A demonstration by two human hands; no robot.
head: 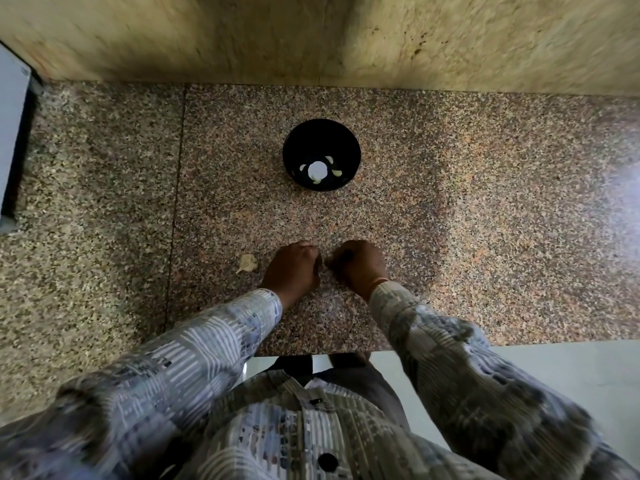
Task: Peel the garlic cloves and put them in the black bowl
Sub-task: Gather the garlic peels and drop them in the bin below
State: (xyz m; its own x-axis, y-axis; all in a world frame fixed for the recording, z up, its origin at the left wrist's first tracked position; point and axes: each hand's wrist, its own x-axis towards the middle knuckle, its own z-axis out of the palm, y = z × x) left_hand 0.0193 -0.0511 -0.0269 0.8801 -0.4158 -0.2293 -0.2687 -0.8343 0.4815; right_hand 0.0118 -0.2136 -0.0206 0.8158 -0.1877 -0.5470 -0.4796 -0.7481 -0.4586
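Near the speckled granite countertop's [450, 237] front edge, the left hand [292, 268] and right hand [358, 266] are curled together, their hold hidden; skin is best stripped fully before anything is added to the pale peeled cloves [316, 172] in the round black bowl [301, 140] mid-counter.

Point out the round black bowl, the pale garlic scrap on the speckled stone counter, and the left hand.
Round black bowl [322, 135]: head view, bare dark inner wall.
Pale garlic scrap [247, 263]: head view, its middle.
Left hand [294, 268]: head view, back of the hand.
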